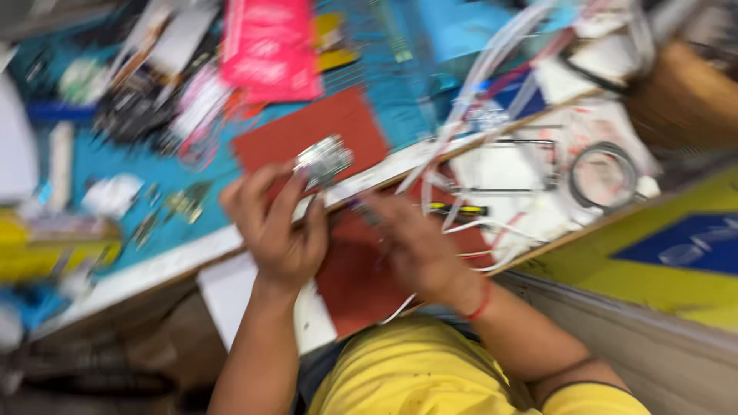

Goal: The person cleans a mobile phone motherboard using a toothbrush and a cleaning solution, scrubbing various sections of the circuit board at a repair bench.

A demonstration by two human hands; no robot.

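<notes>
The long blue-topped wooden workbench [192, 165] with its pale front edge fills most of my view, running from seven o'clock up toward two o'clock, and the whole picture is smeared by motion, so I judge details cautiously. On it lies a flat dark-red rectangular mat [307, 131], with a second part of it showing lower, under my hands. At twelve o'clock from my hands sits a bright pink printed packet [269, 46]; at two o'clock a bundle of white flexible tubes [492, 61] arcs over a white board, with a coiled grey wire ring [603, 173] beyond at three o'clock.

My left hand [280, 227] is closed around a small silvery, board-like electronic part [323, 160], held up above the mat with fingers curled beneath it and the thumb alongside. My right hand [419, 246], with a red thread band at the wrist, sits just beside it at four o'clock; it seems to pinch a thin dark tool pointing toward the part, but I cannot tell the grip for sure through the blur.

To do this well, I think I should brace both wrists on the bench edge, hold the part steady, and bring the tool tip in slowly. A yellow-and-black handled screwdriver [461, 209] lies near my right hand.
</notes>
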